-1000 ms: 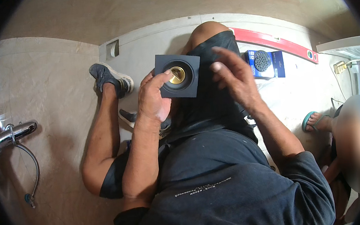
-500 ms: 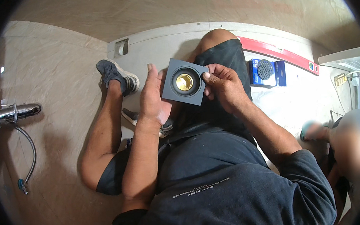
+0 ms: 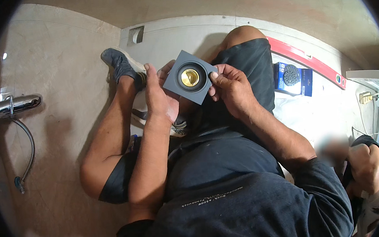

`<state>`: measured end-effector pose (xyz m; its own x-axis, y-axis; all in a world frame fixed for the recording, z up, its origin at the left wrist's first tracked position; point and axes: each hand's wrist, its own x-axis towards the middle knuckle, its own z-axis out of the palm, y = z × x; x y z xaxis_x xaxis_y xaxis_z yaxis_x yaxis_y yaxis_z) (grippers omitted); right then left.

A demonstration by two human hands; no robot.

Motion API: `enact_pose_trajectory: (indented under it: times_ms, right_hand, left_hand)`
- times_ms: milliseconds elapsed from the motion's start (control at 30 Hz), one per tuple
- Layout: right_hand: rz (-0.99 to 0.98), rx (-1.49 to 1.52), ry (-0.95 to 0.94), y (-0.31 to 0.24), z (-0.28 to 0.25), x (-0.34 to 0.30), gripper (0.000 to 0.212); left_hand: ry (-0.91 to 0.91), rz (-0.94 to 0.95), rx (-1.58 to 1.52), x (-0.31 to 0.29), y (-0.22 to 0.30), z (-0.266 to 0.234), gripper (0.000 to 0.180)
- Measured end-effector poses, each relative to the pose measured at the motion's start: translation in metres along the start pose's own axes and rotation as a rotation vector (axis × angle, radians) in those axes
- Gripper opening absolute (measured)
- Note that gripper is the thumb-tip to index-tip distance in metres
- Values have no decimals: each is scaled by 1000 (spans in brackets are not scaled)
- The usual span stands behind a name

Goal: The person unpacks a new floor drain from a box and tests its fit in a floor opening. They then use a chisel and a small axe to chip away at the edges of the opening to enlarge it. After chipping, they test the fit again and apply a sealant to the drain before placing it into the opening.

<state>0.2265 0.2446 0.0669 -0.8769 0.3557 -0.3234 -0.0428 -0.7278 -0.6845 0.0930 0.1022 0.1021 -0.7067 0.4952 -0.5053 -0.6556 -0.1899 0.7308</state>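
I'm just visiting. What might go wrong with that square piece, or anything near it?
The square grey piece might slip: the right hand pinches it near one corner, while the left hand looks open beside it.

The red level lies close to the person's bent knee, so shifting that leg could perhaps nudge it.

The left grip [image 3: 158,98] spreads, thumb extended, while the right grip [image 3: 236,89] pinches, elbow bent.

Pale floor [image 3: 172,42] bearing red level [image 3: 300,56], blue package [image 3: 306,81]
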Motion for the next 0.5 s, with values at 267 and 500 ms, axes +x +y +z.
enact_pose_trajectory:
  times_ms: [267, 500]
  right_hand:
    - [1, 75, -1, 6, 6, 22, 9]
    - [14, 129, -18, 11, 16, 31, 6]
  left_hand:
    - [104, 203, 44, 4, -9, 0, 63]
    - [99, 619, 619, -11, -9, -4, 28]
